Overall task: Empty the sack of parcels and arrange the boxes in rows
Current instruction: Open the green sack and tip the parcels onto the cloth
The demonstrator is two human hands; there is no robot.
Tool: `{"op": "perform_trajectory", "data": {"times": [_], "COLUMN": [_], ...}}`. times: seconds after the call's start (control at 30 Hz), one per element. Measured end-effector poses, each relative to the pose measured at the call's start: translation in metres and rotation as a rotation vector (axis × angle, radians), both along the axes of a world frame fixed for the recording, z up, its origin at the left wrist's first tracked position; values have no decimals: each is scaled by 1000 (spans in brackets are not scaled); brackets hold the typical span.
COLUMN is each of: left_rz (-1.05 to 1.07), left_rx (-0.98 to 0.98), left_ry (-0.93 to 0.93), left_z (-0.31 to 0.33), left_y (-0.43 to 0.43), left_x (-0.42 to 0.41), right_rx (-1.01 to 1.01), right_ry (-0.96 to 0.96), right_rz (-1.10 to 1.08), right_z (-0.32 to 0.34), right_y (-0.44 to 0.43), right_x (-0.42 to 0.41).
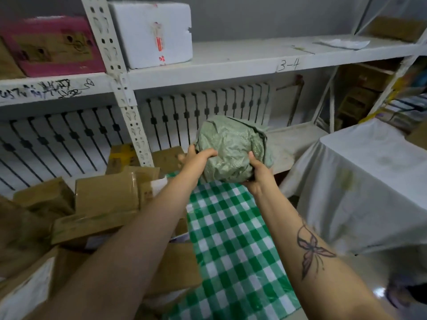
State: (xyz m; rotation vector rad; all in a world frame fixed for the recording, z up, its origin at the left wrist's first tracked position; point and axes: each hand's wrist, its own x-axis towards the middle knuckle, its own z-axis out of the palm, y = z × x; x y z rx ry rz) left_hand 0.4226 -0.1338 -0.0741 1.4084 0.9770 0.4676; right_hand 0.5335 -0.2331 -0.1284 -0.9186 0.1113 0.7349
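Currently the crumpled green sack (231, 144) is being clasped by the left hand (196, 158) and the right hand (256, 174), fingers curled round it, straight ahead above the checked cloth (231, 239); the jumbled boxes (106, 197) are being found leftward, nearer the left hand.

Dim, flat indoor light with soft shadows; wide-angle bending and blur grow toward the edges.
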Motion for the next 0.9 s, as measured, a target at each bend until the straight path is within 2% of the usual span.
{"op": "perform_trajectory", "data": {"times": [0.07,0.2,0.3,0.37,0.47,0.53,0.63,0.67,0.7,0.73,0.77,0.8,0.83,0.87,0.9], "left_rz": [1,49,59,-48,-303,-418,-520,-525,-515,-499,-482,-462,-435,-396,-348], "left_rx": [42,149,260,357,481,453,411,400,392,387,391,400,411,420,420], "left_ry": [141,258,299,370,604,677,726,737,740,728,712,689,661,628,600], "left_z": [-11,-33,-48,-64,-92,-107,-118,-121,-122,-124,-124,-123,-121,-119,-116], "left_y": [5,15,19,20,15,8,0,-1,-1,-1,-2,-2,-3,-3,-3], "left_x": [8,30,42,46,49,51,54,55,54,54,54,53,53,53,53], "right_rx": [-73,-192,-193,-215,-332,-346,-405,-580,-833,-1048,-1178,-1208,-1195,-1184,-1199], "right_ry": [-19,47,134,198,330,392,379,264,14,-351,-767,-1112,-1350,-1464,-1472], "right_rz": [-42,-40,-7,50,157,204,245,215,196,180,173,196,292,452,638], "right_z": [-21,-56,-78,-89,-109,-119,-109,-103,-100,-98,-99,-95,-100,-99,-103], "right_y": [2,15,30,37,41,40,35,30,26,23,21,18,20,22,27], "right_x": [7,21,27,23,10,5,4,3,3,1,1,0,1,3,5]}}
